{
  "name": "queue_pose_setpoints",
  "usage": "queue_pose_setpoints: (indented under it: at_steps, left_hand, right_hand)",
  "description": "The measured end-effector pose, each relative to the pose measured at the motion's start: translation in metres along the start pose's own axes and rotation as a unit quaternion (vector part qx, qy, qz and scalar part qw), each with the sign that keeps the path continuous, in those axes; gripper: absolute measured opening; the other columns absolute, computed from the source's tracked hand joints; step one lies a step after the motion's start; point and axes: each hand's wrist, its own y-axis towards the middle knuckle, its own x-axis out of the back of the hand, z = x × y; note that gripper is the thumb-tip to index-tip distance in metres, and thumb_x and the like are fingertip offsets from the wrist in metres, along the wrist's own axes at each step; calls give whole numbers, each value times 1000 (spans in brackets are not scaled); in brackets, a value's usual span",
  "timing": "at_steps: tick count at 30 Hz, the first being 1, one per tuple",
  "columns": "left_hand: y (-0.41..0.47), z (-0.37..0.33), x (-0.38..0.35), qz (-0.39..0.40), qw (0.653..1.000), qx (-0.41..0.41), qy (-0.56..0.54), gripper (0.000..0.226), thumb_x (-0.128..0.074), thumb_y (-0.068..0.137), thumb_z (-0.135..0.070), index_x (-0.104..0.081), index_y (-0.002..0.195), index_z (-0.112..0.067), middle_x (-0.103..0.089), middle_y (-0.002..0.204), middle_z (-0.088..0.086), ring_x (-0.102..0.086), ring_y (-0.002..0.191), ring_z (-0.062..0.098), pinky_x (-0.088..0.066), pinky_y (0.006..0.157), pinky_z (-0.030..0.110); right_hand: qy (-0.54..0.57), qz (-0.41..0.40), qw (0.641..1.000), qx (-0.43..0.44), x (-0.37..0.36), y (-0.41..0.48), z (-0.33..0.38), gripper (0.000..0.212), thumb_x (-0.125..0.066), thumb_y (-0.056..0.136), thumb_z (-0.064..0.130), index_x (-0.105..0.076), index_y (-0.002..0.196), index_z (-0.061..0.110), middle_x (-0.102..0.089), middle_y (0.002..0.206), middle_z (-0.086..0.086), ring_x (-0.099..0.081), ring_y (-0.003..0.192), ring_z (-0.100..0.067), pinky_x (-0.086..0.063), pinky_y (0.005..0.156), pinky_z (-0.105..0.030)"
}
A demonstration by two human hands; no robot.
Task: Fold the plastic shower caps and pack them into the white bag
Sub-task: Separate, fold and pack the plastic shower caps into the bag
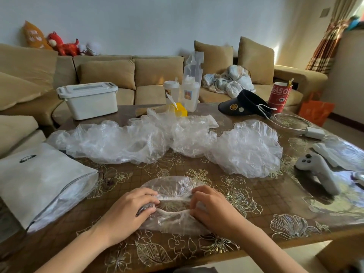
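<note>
While the shower cap (pixel 173 187) is being pinched at its gathered rim from both sides, the left hand (pixel 128 209) is being curled round the cap's left edge and the right hand (pixel 214 209) round its right, with the cap lying on the table (pixel 256 196) just in front of the person. Trouble is being judged likely from the film itself: it is thin and is being drawn taut between two grips, so a hard pull could tear it, or the elastic could spring back and undo the fold. Trapped air could also be puffing the cap up, making it too bulky to pack. The unfolded caps (pixel 110 142) are being left heaped across the middle of the table, well apart from the hands. The white bag (pixel 39 180) is lying at the left with its mouth turned toward the person, and what looks like clear plastic is showing inside. The white lidded box (pixel 88 99) is standing shut, so its contents are being hidden. The red cup (pixel 278 95) is standing far right with something yellow poking out.
</note>
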Motion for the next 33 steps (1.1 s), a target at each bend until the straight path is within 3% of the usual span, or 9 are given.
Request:
queue_pose_setpoints:
  at_steps: [5, 10, 14, 18, 22, 26, 28, 30, 33]
  left_hand:
    - [0, -1, -6, -62, 998, 9, -2, 9, -52, 87, -33, -59, 85, -28, -55, 95, -25, -52, 98, -6, -38, 85, 12]
    - [9, -11, -6, -99, 993, 22, 56, 7, -63, 87, -13, -63, 92, -17, -58, 90, -15, -56, 84, 2, -47, 81, 20]
    - [7, -20, 7, -166, 985, -14, 50, 11, -59, 89, -18, -66, 97, -15, -63, 95, -11, -56, 90, 0, -45, 80, 16]
    - [-14, -20, 10, -30, 983, -135, 120, 47, -34, 93, -57, -63, 110, -24, -61, 113, -15, -47, 110, -4, -39, 98, 22]
    - [-24, -6, 11, 18, 992, -65, 105, 75, -24, 78, -83, -43, 134, -37, -39, 136, -27, -25, 126, -17, -16, 109, 8]
    - [-20, 3, 6, -49, 997, -47, 33, 43, -42, 89, -53, -56, 124, -33, -50, 122, -29, -28, 114, -32, -22, 99, -2]
    - [-16, 4, 8, -82, 997, -7, -8, 22, -53, 92, -41, -57, 114, -42, -52, 107, -45, -38, 106, -31, -33, 93, 0]
    - [-13, -1, 15, -94, 993, 28, -60, 26, -56, 88, -28, -54, 102, -49, -50, 94, -55, -47, 97, -29, -37, 83, -2]
    - [-10, -10, 28, -46, 993, 61, -90, 18, -52, 88, -31, -58, 95, -47, -52, 91, -53, -53, 91, -24, -39, 77, 0]
  right_hand:
    - [12, -48, 999, -11, -4, 1, 0, 10, -56, 93, 25, -58, 98, 17, -57, 119, 7, -51, 109, -8, -39, 100, -31]
    - [17, -107, 994, -8, -8, -4, 3, 27, -52, 93, 15, -51, 120, 16, -57, 124, 4, -50, 113, -9, -35, 103, -23]
    - [1, -249, 968, 28, 2, -17, 10, 17, -58, 88, 16, -61, 105, 17, -60, 111, 6, -53, 105, -10, -31, 91, -16]
    - [-5, -95, 990, 107, 1, -30, 14, 43, -51, 89, 41, -52, 126, 20, -50, 133, 8, -41, 123, -6, -21, 102, -15]
    - [-35, -50, 995, 73, -11, -30, 7, 48, -45, 90, 46, -49, 132, 22, -41, 143, 7, -38, 130, -12, -23, 106, -22]
    - [-27, -89, 994, 63, -12, -23, 0, 24, -47, 97, 23, -65, 110, 14, -55, 131, 5, -53, 116, -11, -36, 100, -25]
    - [31, -90, 995, 28, -9, -19, 0, 18, -50, 96, 19, -66, 97, 11, -62, 111, 8, -56, 97, -2, -41, 88, -19]
    - [86, -86, 992, -14, 1, -14, 3, 16, -51, 96, 16, -62, 87, 9, -59, 85, 9, -50, 72, 1, -39, 66, -15]
    - [102, -50, 993, -29, 14, -15, 7, 20, -50, 97, 24, -59, 85, 10, -61, 77, 5, -51, 65, -8, -39, 59, -20]
